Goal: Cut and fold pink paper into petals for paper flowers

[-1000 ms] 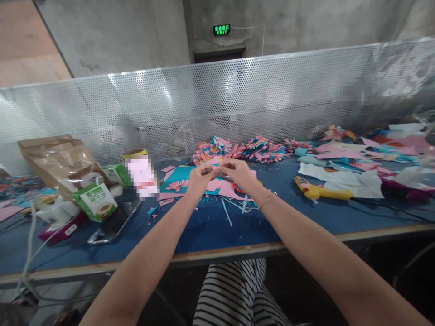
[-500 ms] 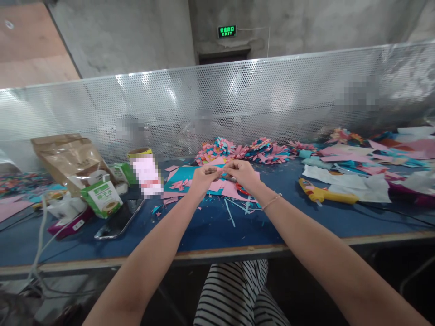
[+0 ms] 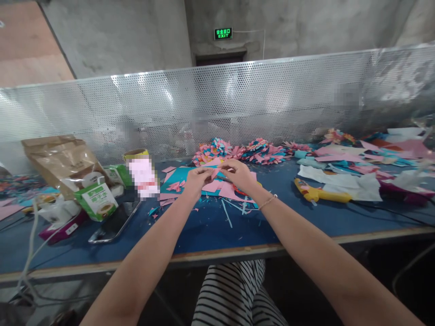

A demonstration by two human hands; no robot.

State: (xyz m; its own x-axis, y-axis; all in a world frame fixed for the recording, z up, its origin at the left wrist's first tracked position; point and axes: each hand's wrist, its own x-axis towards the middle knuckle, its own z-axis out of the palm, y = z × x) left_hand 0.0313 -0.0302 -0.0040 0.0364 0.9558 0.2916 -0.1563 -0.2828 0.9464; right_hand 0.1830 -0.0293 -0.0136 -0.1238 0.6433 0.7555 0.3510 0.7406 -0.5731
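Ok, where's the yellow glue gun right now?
In the head view, the yellow glue gun lies on the blue tabletop, right of the person's right hand, along the near edge of the white sheets.

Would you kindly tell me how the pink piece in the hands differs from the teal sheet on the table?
The pink piece is small; the teal sheet is larger. The pink piece is held between left hand and right hand, while the teal sheet lies on the table, partly covered by pink scraps. Both look like paper.
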